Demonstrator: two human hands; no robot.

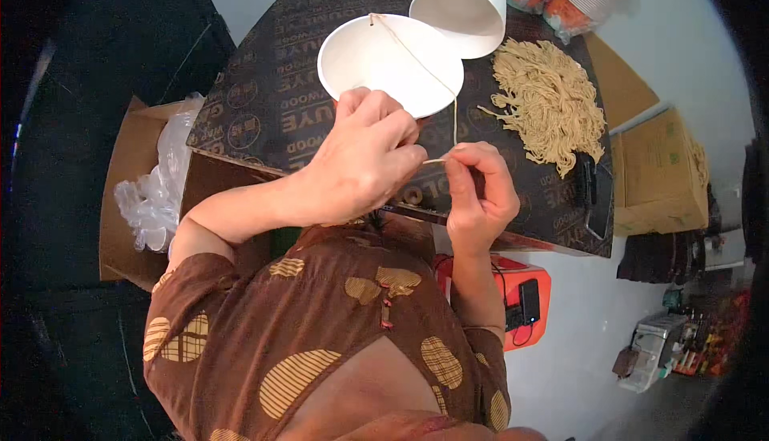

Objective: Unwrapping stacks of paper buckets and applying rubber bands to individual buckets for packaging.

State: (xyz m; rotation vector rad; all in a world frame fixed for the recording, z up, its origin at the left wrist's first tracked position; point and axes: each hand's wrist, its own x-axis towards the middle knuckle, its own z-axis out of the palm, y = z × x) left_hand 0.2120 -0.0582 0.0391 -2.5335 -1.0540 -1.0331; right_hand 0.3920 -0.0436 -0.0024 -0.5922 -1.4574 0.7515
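Head view looks down on a dark board (264,112) where both hands meet over a thin tan string (454,124). Her left hand (364,161) is curled shut, pinching one end, and the right hand (479,193) nips the same string between thumb and forefinger. It runs up across a white paper cone (376,60) (a second cone (465,0) lies just behind). A heap of tan strings (549,100) sits to the right.
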